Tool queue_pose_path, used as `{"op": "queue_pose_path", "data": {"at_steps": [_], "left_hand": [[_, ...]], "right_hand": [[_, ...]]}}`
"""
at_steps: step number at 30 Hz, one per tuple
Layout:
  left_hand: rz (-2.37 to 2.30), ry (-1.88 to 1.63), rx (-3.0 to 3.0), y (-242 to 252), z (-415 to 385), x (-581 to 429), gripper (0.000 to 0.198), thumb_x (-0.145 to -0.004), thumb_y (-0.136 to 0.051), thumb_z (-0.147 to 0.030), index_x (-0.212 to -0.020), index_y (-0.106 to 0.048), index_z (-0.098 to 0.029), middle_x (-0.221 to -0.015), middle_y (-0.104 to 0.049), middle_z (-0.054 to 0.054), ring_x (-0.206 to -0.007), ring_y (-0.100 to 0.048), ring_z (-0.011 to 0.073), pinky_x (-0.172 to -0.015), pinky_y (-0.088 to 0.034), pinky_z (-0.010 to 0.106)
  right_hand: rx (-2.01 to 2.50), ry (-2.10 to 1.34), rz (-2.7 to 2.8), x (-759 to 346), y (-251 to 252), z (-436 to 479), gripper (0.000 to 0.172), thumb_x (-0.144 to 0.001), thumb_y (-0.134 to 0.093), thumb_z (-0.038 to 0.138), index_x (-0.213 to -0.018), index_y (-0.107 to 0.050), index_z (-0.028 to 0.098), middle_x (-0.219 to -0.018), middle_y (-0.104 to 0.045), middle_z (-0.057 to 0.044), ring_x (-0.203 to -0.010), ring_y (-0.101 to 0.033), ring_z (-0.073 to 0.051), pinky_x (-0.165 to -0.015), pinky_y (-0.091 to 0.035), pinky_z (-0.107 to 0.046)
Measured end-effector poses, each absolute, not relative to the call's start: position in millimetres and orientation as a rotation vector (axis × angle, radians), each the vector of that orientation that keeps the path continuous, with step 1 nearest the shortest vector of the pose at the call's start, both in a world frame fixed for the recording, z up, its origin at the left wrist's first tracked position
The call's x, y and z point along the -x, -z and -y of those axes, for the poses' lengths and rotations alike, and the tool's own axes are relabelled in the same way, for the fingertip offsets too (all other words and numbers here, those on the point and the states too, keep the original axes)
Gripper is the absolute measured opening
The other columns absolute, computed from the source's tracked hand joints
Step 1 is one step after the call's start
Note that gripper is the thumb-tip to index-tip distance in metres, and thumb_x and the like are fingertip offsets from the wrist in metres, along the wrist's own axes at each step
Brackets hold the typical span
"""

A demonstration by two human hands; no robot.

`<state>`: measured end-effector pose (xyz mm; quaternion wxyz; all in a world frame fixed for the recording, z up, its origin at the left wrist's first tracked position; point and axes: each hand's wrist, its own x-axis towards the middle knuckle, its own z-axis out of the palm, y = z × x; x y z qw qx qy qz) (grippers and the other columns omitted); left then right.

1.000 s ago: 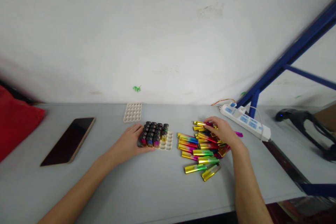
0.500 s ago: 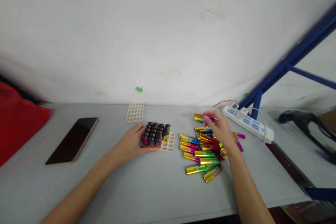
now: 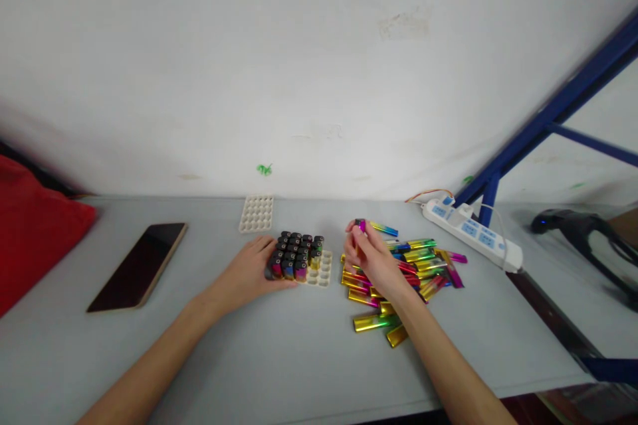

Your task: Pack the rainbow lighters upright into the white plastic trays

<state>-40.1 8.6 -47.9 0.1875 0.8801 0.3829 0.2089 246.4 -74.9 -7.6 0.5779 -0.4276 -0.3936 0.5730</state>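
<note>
Several lighters (image 3: 294,252) with black tops stand upright in a white holed tray (image 3: 323,275), and holes at its right side show bare. My left hand (image 3: 256,267) is wrapped round the left side of these lighters, thumb along the front edge. My right hand (image 3: 366,249) pinches a single lighter (image 3: 360,224) upright, its purple upper part showing above the fingers. It is raised over the left part of a loose pile of shiny gold, green, red and purple lighters (image 3: 371,323). The hand and forearm hide part of that pile.
A second white holed tray (image 3: 256,214) lies near the wall. To the left are a dark-screened phone (image 3: 137,269) and a red cloth-like item (image 3: 40,229). At the right stand a white power strip (image 3: 473,234), a blue metal frame (image 3: 543,113) and a black handheld device (image 3: 583,246).
My right hand has moved left from the pile's far side with the purple lighter, now turned upright. A blue-and-gold lighter stays behind on the table. My left hand has stayed put.
</note>
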Motion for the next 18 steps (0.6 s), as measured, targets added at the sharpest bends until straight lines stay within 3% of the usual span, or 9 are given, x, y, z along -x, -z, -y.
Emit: {"op": "queue_pose_path", "data": {"at_steps": [2, 4, 7, 10, 15, 18], "left_hand": [[-1.079, -0.571, -2.472, 47.5, -8.5, 40.1, 0.053, -0.079, -0.094, -0.061, -0.115, -0.077, -0.027, -0.121, -0.080, 0.014, -0.115, -0.077, 0.0405, -0.106, -0.065, 0.054], [-1.075, -0.558, -2.481, 46.9, -8.6, 40.0, 0.053, -0.079, -0.094, -0.061, -0.115, -0.077, -0.027, -0.122, -0.080, 0.013, -0.117, -0.077, 0.0396, -0.108, -0.064, 0.052], [-1.087, -0.556, -2.499, 46.4, -8.8, 40.2, 0.053, -0.078, -0.094, -0.062, -0.112, -0.077, -0.025, -0.120, -0.081, 0.013, -0.115, -0.077, 0.0388, -0.107, -0.064, 0.052], [-1.078, -0.558, -2.496, 46.6, -8.9, 40.7, 0.052, -0.079, -0.093, -0.061, -0.113, -0.078, -0.024, -0.120, -0.081, 0.014, -0.114, -0.078, 0.0390, -0.106, -0.065, 0.054], [-1.040, -0.592, -2.487, 47.1, -9.1, 40.3, 0.055, -0.081, -0.092, -0.060, -0.123, -0.078, -0.028, -0.126, -0.081, 0.012, -0.120, -0.076, 0.0407, -0.110, -0.064, 0.056], [-1.044, -0.586, -2.493, 47.1, -9.2, 39.9, 0.054, -0.082, -0.092, -0.059, -0.123, -0.077, -0.027, -0.125, -0.081, 0.013, -0.121, -0.076, 0.0406, -0.111, -0.063, 0.055]], "right_hand": [[1.050, -1.372, 0.961, -241.0, 8.8, 76.9, 0.061, -0.087, -0.081, 0.083, -0.102, -0.059, 0.028, -0.067, -0.034, 0.012, -0.052, -0.022, -0.010, -0.045, -0.023, -0.021], [1.136, -1.342, 0.996, -237.6, 11.8, 78.0, 0.066, -0.087, -0.075, 0.090, -0.093, -0.057, 0.027, -0.065, -0.029, 0.013, -0.052, -0.018, -0.009, -0.046, -0.017, -0.022], [1.287, -1.166, 1.068, -233.8, 18.8, 78.3, 0.072, -0.088, -0.067, 0.094, -0.073, -0.048, 0.026, -0.060, -0.032, 0.010, -0.052, -0.024, -0.010, -0.047, -0.020, -0.025], [1.425, -0.987, 1.142, -230.3, 25.8, 78.8, 0.069, -0.092, -0.063, 0.085, -0.062, -0.039, 0.028, -0.057, -0.032, 0.008, -0.054, -0.028, -0.011, -0.050, -0.021, -0.028], [1.519, -0.909, 1.267, -226.2, 29.3, 79.6, 0.050, -0.092, -0.057, 0.064, -0.062, -0.039, 0.029, -0.060, -0.033, 0.005, -0.058, -0.032, -0.014, -0.053, -0.022, -0.029], [1.508, -0.865, 1.285, -227.0, 28.4, 78.8, 0.051, -0.094, -0.056, 0.066, -0.064, -0.039, 0.029, -0.061, -0.035, 0.005, -0.059, -0.034, -0.015, -0.055, -0.025, -0.029]]}}
